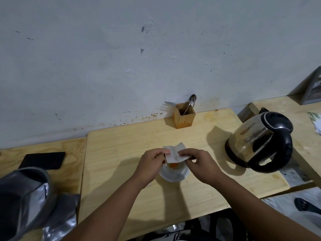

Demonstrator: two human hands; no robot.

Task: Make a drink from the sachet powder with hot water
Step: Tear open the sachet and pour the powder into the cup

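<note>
The step in hand looked like emptying the powder: both hands held the sachet over the cup, and orange powder already lay in the cup's bottom. The left hand pinched the sachet's left edge between thumb and fingers; the right hand pinched its right edge the same way, so each was closed on the packet and nothing else. The sachet hung above the cup's far rim, its lower end pointing down toward the powder; whether it was fully empty could not be told.

The cup stood on the desk near the middle, directly beneath the hands and partly hidden by them. The kettle sat to the right, well apart from the cup, its handle turned toward the near side. A wooden holder stood at the far edge against the wall, with a spoon and a fork upright in it.

Judging from this, the next move would call for setting the sachet aside, then freeing the right hand to reach for the kettle handle and pour hot water over the powder. The spoon would serve for stirring after that. Care would be needed in pouring, since the cup looked small and light.
</note>
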